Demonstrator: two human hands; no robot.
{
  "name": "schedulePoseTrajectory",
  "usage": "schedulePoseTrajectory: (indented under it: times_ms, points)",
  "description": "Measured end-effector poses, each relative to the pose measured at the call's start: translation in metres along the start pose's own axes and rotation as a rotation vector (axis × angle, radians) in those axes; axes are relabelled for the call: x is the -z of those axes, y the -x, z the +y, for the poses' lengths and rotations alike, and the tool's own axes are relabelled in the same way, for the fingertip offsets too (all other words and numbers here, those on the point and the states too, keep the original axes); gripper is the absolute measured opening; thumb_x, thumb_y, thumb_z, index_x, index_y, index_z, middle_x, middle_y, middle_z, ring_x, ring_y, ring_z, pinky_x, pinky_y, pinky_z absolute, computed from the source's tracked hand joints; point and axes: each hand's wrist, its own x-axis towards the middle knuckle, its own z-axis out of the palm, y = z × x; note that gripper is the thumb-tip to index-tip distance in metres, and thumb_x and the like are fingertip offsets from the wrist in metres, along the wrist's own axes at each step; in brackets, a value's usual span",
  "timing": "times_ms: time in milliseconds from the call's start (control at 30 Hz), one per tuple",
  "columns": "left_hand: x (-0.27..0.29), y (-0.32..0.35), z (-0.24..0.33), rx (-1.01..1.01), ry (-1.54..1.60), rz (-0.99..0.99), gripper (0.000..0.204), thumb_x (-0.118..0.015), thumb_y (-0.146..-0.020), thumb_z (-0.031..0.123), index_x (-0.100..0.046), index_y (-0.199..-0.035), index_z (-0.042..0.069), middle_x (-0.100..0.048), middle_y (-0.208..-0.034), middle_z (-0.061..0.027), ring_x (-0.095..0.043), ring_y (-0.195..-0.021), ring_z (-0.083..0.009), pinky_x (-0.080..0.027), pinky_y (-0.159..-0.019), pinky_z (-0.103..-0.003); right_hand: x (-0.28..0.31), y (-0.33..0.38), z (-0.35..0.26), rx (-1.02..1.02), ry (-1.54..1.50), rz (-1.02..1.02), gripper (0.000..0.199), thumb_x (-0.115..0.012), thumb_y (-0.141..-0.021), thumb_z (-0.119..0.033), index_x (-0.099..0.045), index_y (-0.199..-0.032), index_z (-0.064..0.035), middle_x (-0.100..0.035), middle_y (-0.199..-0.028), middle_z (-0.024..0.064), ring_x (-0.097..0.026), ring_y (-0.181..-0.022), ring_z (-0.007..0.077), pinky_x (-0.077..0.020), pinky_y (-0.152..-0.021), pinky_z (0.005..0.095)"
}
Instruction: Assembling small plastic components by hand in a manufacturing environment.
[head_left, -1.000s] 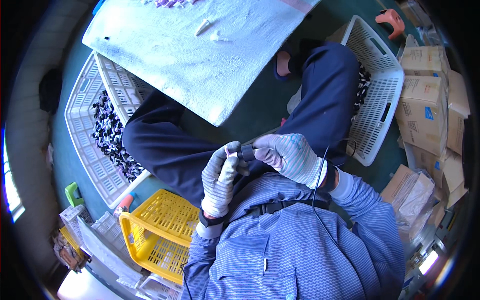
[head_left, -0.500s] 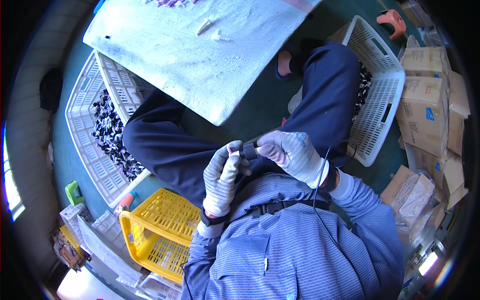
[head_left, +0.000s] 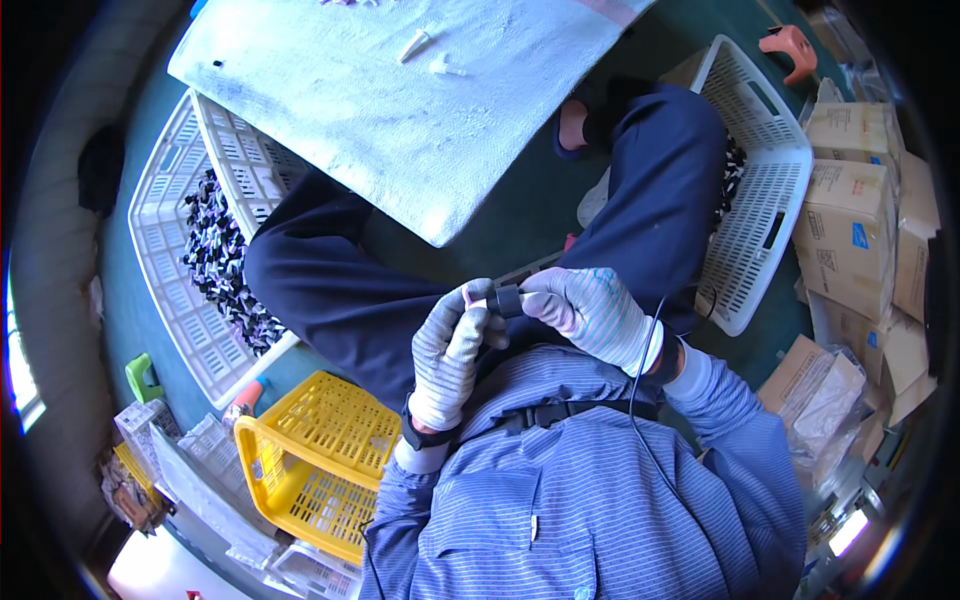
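In front of my waist, my two gloved hands meet at a small black cylindrical part (head_left: 509, 301) with pale ends. My left hand (head_left: 446, 362), in a grey-white knit glove, is closed on its left end, where a bit of purple and white shows at the fingertips. From the other side my right hand (head_left: 598, 316), gloved in striped knit, pinches the right end. The fingers partly hide both ends. Farther off, a white tapered tube (head_left: 414, 45) and a second small white piece (head_left: 449, 66) lie on a pale covered table (head_left: 380, 140).
Left of my legs, a white slatted basket (head_left: 163, 290) holds many black, white and purple pieces (head_left: 222, 265). Another white basket (head_left: 765, 190) stands to the right, with cardboard boxes (head_left: 845, 235) beyond it. A yellow basket (head_left: 330, 420) sits near my left elbow.
Both hands and the black part have shifted very slightly right in the picture. The grip on each end looks the same.
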Motion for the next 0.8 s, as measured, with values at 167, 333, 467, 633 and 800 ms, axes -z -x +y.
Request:
schedulePoseTrajectory:
  times_ms: [167, 333, 467, 633, 800]
  points:
    - [0.003, -0.002, 0.000, -0.014, 0.000, 0.033, 0.031, -0.057, -0.101, 0.020, -0.060, -0.125, 0.001, -0.071, -0.095, -0.0091, -0.064, -0.073, -0.0105, -0.054, -0.071, -0.026, 0.000, 0.002, -0.001, 0.089, 0.018, 0.024, 0.024, -0.068, -0.091, -0.018, -0.066, -0.112, -0.0074, -0.070, -0.093, 0.0151, -0.070, -0.083, 0.0339, -0.0553, -0.068, 0.0382]
    - [0.004, 0.001, 0.000, -0.022, -0.016, 0.000, 0.030, -0.058, -0.100, 0.019, -0.060, -0.124, 0.001, -0.072, -0.099, -0.0105, -0.064, -0.073, -0.0100, -0.054, -0.073, -0.026, 0.005, -0.002, -0.004, 0.004, 0.084, -0.062, 0.015, -0.067, -0.091, -0.013, -0.066, -0.105, -0.0072, -0.070, -0.086, 0.0118, -0.069, -0.079, 0.0328, -0.0539, -0.065, 0.0387]
    - [0.004, 0.001, 0.003, 0.009, 0.034, -0.039, 0.032, -0.060, -0.100, 0.020, -0.060, -0.126, 0.001, -0.068, -0.091, -0.0031, -0.062, -0.076, -0.0090, -0.052, -0.074, -0.024, 0.004, 0.001, -0.001, -0.057, -0.051, -0.090, 0.014, -0.068, -0.090, -0.017, -0.066, -0.101, -0.0075, -0.069, -0.082, 0.0106, -0.069, -0.075, 0.0309, -0.0532, -0.063, 0.0375]
    - [0.006, 0.004, 0.003, 0.023, 0.008, -0.010, 0.031, -0.060, -0.100, 0.019, -0.060, -0.125, 0.001, -0.068, -0.092, -0.0042, -0.063, -0.077, -0.0096, -0.052, -0.075, -0.025, 0.002, 0.000, -0.003, 0.073, 0.070, -0.007, 0.018, -0.070, -0.089, -0.020, -0.065, -0.101, -0.0082, -0.067, -0.080, 0.0109, -0.068, -0.071, 0.0298, -0.0530, -0.061, 0.0368]
    - [0.009, 0.010, 0.011, 0.110, -0.059, -0.095, 0.035, -0.060, -0.100, 0.023, -0.058, -0.125, 0.000, -0.067, -0.092, -0.0048, -0.062, -0.079, -0.0099, -0.050, -0.077, -0.025, 0.010, 0.008, 0.002, 0.176, 0.233, -0.074, 0.019, -0.072, -0.086, -0.018, -0.065, -0.101, -0.0075, -0.065, -0.076, 0.0106, -0.066, -0.068, 0.0286, -0.0517, -0.058, 0.0379]
